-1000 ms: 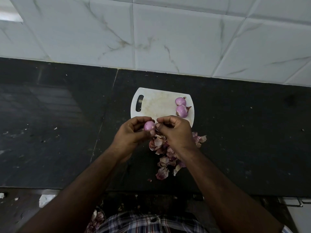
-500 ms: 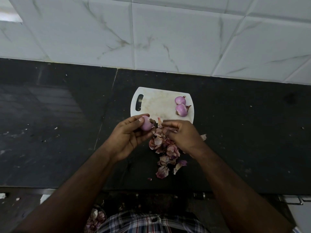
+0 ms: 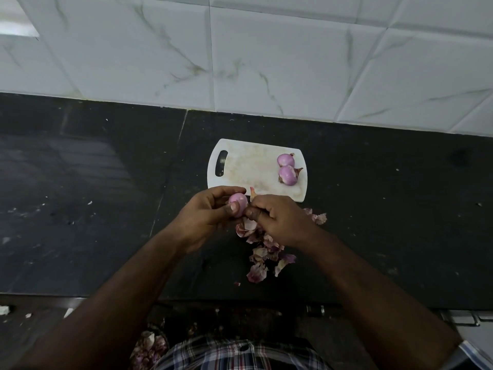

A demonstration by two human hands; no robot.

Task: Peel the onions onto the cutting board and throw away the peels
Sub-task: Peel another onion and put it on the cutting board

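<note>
My left hand (image 3: 208, 212) grips a small pink onion (image 3: 238, 203) just in front of the white cutting board (image 3: 250, 169). My right hand (image 3: 280, 220) is next to it, its thumb and fingers pinching a strip of peel (image 3: 252, 194) at the onion's right side. Two peeled onions (image 3: 286, 168) lie on the board's right end. A heap of pink onion peels (image 3: 262, 249) lies on the black counter below my right hand.
The black stone counter (image 3: 93, 209) runs to a white tiled wall (image 3: 240, 62) behind. Below the counter's front edge, near my checked shirt, a container with more peels (image 3: 149, 345) shows at the bottom.
My right hand came back from the peel heap to the onion and now pinches a peel on it. My left hand kept hold of the onion and turned it slightly.
</note>
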